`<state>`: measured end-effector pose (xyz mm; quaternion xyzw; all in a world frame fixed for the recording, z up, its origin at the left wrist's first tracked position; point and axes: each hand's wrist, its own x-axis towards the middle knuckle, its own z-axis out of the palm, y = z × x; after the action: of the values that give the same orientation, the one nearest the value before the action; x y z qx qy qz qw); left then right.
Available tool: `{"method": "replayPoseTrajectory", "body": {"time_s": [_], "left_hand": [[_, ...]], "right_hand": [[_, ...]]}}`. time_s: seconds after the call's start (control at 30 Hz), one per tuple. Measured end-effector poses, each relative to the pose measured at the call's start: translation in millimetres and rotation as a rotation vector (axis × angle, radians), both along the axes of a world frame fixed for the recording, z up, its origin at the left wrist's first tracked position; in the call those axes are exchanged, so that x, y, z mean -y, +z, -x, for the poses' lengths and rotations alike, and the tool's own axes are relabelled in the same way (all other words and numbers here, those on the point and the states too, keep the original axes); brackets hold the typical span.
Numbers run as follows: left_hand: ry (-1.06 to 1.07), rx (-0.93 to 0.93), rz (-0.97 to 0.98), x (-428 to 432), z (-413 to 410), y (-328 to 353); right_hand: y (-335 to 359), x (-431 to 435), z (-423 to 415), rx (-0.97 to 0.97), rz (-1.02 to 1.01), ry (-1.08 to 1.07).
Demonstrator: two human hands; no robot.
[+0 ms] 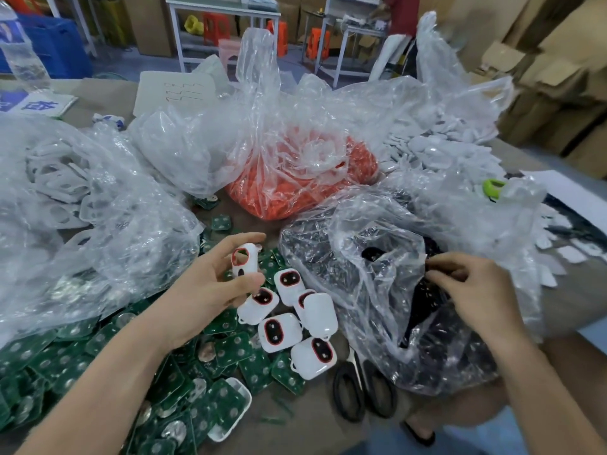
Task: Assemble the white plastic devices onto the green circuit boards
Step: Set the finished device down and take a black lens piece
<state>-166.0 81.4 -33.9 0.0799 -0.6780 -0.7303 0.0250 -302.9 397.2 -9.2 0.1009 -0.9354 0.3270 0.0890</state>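
Note:
My left hand (210, 287) holds a white plastic device (244, 260) with a red-rimmed opening, pinched between thumb and fingers above the table. Several more white devices (279, 331) with red and black insets lie clustered just below it. A heap of green circuit boards (164, 382) spreads over the near left of the table, partly under my left forearm. My right hand (473, 284) reaches into the mouth of a clear bag of small black parts (423, 323), fingers pinched on a black piece.
Black-handled scissors (361, 389) lie near the table's front edge. A clear bag of orange parts (302, 178) sits at centre back, and bags of white shells (82, 198) fill the left and far right. A person stands at a far workbench.

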Motion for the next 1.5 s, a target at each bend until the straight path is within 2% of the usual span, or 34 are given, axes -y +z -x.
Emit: {"method": "replayPoseTrajectory", "body": {"time_s": [0.13, 0.23, 0.33, 0.4, 0.53, 0.77, 1.07, 1.23, 1.4, 1.5], "left_hand": [[0.036, -0.009, 0.210, -5, 1, -1], [0.013, -0.066, 0.266, -8, 0, 1], [0.043, -0.140, 0.296, -9, -1, 7], [0.079, -0.193, 0.305, -8, -3, 10], [0.098, -0.242, 0.311, -7, -5, 18], [0.044, -0.227, 0.185, -11, -6, 20], [-0.021, -0.222, 0.220, -11, -6, 16], [-0.043, -0.188, 0.205, -11, -5, 11], [-0.022, -0.190, 0.343, -8, -3, 8], [-0.018, -0.207, 0.376, -8, -2, 7]], "right_hand": [[20, 17, -16, -0.083, 0.495, -0.016], [24, 55, -42, 0.179, 0.848, 0.195], [18, 94, -61, 0.481, 0.968, 0.324], [16, 109, -65, 0.543, 1.044, 0.343], [13, 123, -65, 0.579, 1.053, 0.358], [10, 131, -65, 0.610, 1.086, 0.327], [-2, 138, -70, 0.619, 1.026, 0.360], [1, 147, -72, 0.742, 1.093, 0.446], [-3, 146, -69, 0.884, 1.187, 0.458], [-3, 146, -70, 0.861, 1.166, 0.470]]}}
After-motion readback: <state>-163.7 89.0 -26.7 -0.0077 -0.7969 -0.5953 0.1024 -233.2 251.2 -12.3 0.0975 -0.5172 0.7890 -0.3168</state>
